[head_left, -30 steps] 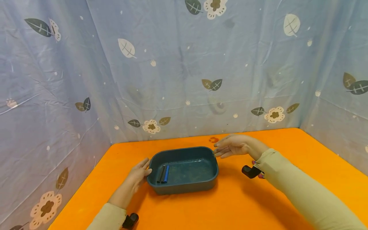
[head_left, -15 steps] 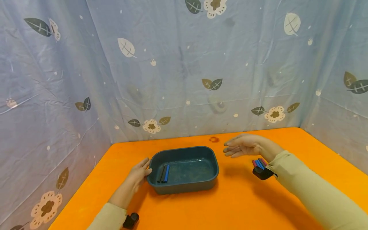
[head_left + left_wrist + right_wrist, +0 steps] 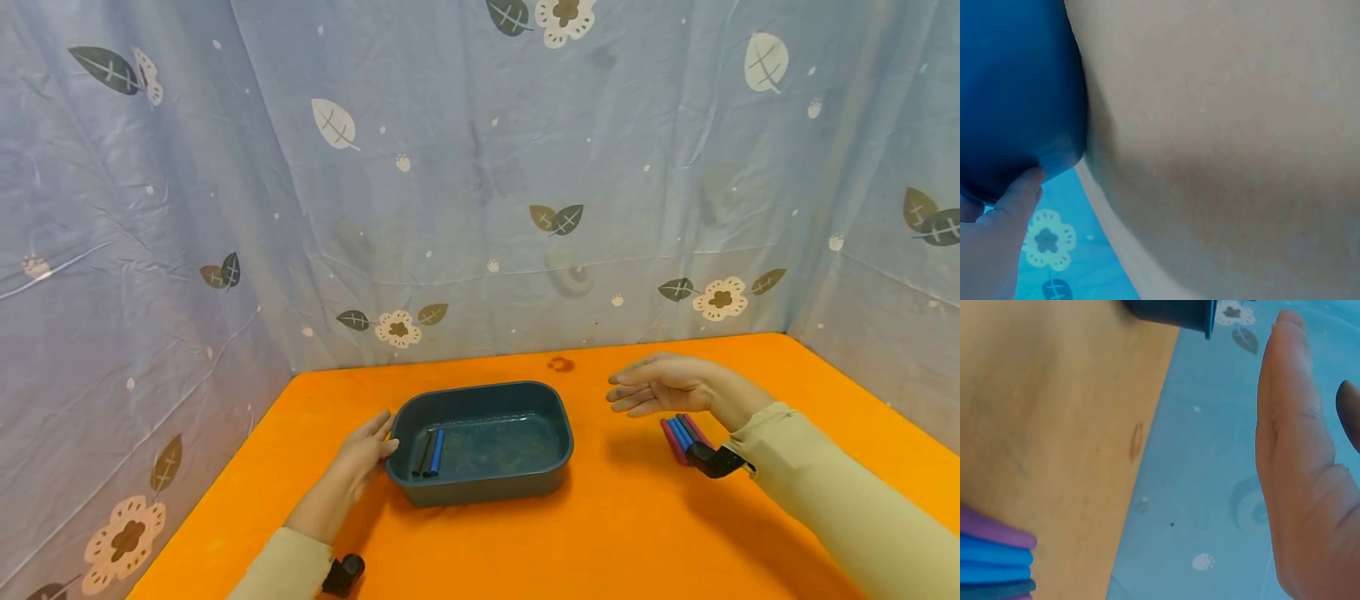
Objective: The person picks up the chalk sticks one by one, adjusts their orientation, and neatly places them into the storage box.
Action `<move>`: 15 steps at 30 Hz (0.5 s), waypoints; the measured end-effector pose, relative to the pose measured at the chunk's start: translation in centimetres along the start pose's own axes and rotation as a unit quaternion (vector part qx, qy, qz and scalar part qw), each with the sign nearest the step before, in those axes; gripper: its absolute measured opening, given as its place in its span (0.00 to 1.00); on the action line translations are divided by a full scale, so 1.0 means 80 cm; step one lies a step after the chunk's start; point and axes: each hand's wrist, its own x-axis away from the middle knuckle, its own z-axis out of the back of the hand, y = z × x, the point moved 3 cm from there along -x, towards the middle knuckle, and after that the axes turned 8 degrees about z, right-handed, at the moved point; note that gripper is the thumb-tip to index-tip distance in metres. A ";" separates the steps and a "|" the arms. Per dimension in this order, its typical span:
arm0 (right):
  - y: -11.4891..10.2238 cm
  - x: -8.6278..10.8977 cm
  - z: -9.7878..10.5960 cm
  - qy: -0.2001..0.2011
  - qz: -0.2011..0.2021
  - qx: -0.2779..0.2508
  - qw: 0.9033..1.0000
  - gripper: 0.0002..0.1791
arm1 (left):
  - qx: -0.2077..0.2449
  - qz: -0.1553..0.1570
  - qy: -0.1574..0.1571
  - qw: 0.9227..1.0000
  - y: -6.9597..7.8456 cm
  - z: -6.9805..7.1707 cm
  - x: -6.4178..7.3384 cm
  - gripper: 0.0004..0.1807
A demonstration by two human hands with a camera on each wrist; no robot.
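A dark teal plastic basin (image 3: 487,487) stands on the orange table, with two black pen-like sticks and a blue one (image 3: 437,452) lying in its left end. My left hand (image 3: 360,457) holds the basin's left end, thumb at the rim and fingers along the outer wall; the left wrist view shows a finger (image 3: 1022,190) against that wall. My right hand (image 3: 663,385) hovers to the right of the basin, fingers extended and nothing in them. Below its wrist lie several pen-like sticks (image 3: 678,433) side by side, red, blue and black, partly covered by the wrist camera.
Light blue curtains (image 3: 480,167) with leaf and flower prints surround the orange table (image 3: 525,550) at the back and sides. A small reddish ring mark (image 3: 560,364) shows near the back edge. Black wrist cameras (image 3: 716,461) stick out under both sleeves.
My right hand has moved right, from beside the basin's right rim to a gap away from it. More of the pen-like sticks on the table shows. The left hand and basin stay put.
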 end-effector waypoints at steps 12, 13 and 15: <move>0.006 0.020 0.023 -0.003 -0.002 -0.012 1.000 0.38 | 0.005 0.006 0.006 1.000 0.001 -0.002 -0.003 0.34; 0.007 0.021 0.025 -0.003 -0.002 -0.014 1.000 0.38 | 0.004 0.006 0.006 1.000 0.000 -0.002 -0.003 0.34; 0.008 0.024 0.028 -0.002 -0.001 -0.016 1.000 0.37 | 0.001 0.005 0.007 1.000 0.000 -0.001 -0.002 0.34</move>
